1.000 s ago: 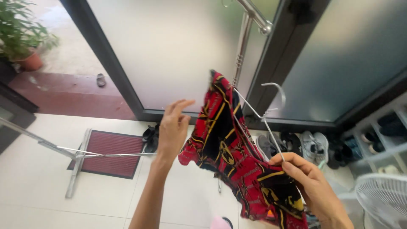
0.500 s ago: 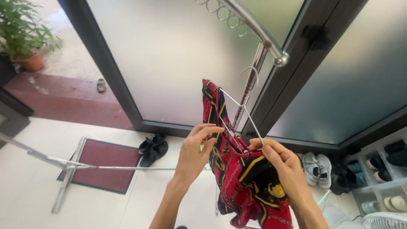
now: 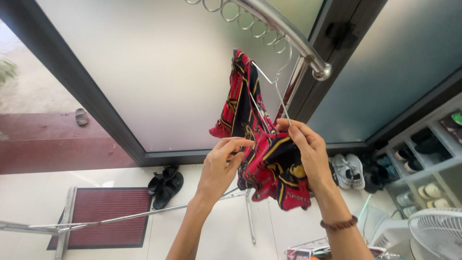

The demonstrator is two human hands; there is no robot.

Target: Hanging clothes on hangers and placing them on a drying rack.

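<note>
**Patterned cloth lifted toward the drying rail**

Since the earlier frame we have raised the red, black and yellow patterned garment (image 3: 262, 144) and its thin wire hanger (image 3: 269, 91) higher; the hanger's hook now sits just under the steel rail (image 3: 288, 33) at the upper centre, where before it hung well below the rail's end. Whether the hook touches one of the rail's metal rings (image 3: 250, 21) we cannot tell. The garment is draped over the hanger at the centre of the frame, its top corner near the rail and its bulk bunched between our hands.

Our right hand (image 3: 308, 149), right of centre, pinches the hanger's lower wire arm and a fold of the cloth between thumb and fingers. A beaded bracelet (image 3: 339, 224) circles that wrist. Our left hand (image 3: 221, 166), just left of the garment, has its fingertips closed on the cloth's edge in a light pinch.

Behind stand frosted glass panels (image 3: 159, 72) in dark frames. At the lower left, a red doormat (image 3: 108, 216) lies on the pale tiled floor (image 3: 211, 240) under the rack's steel base bars (image 3: 62, 224), with black sandals (image 3: 166, 185) just beside it. Grey sneakers (image 3: 346, 168) and a shoe shelf (image 3: 428, 163) fill the right side, and a white fan (image 3: 435, 231) shows at the lower right corner.
</note>
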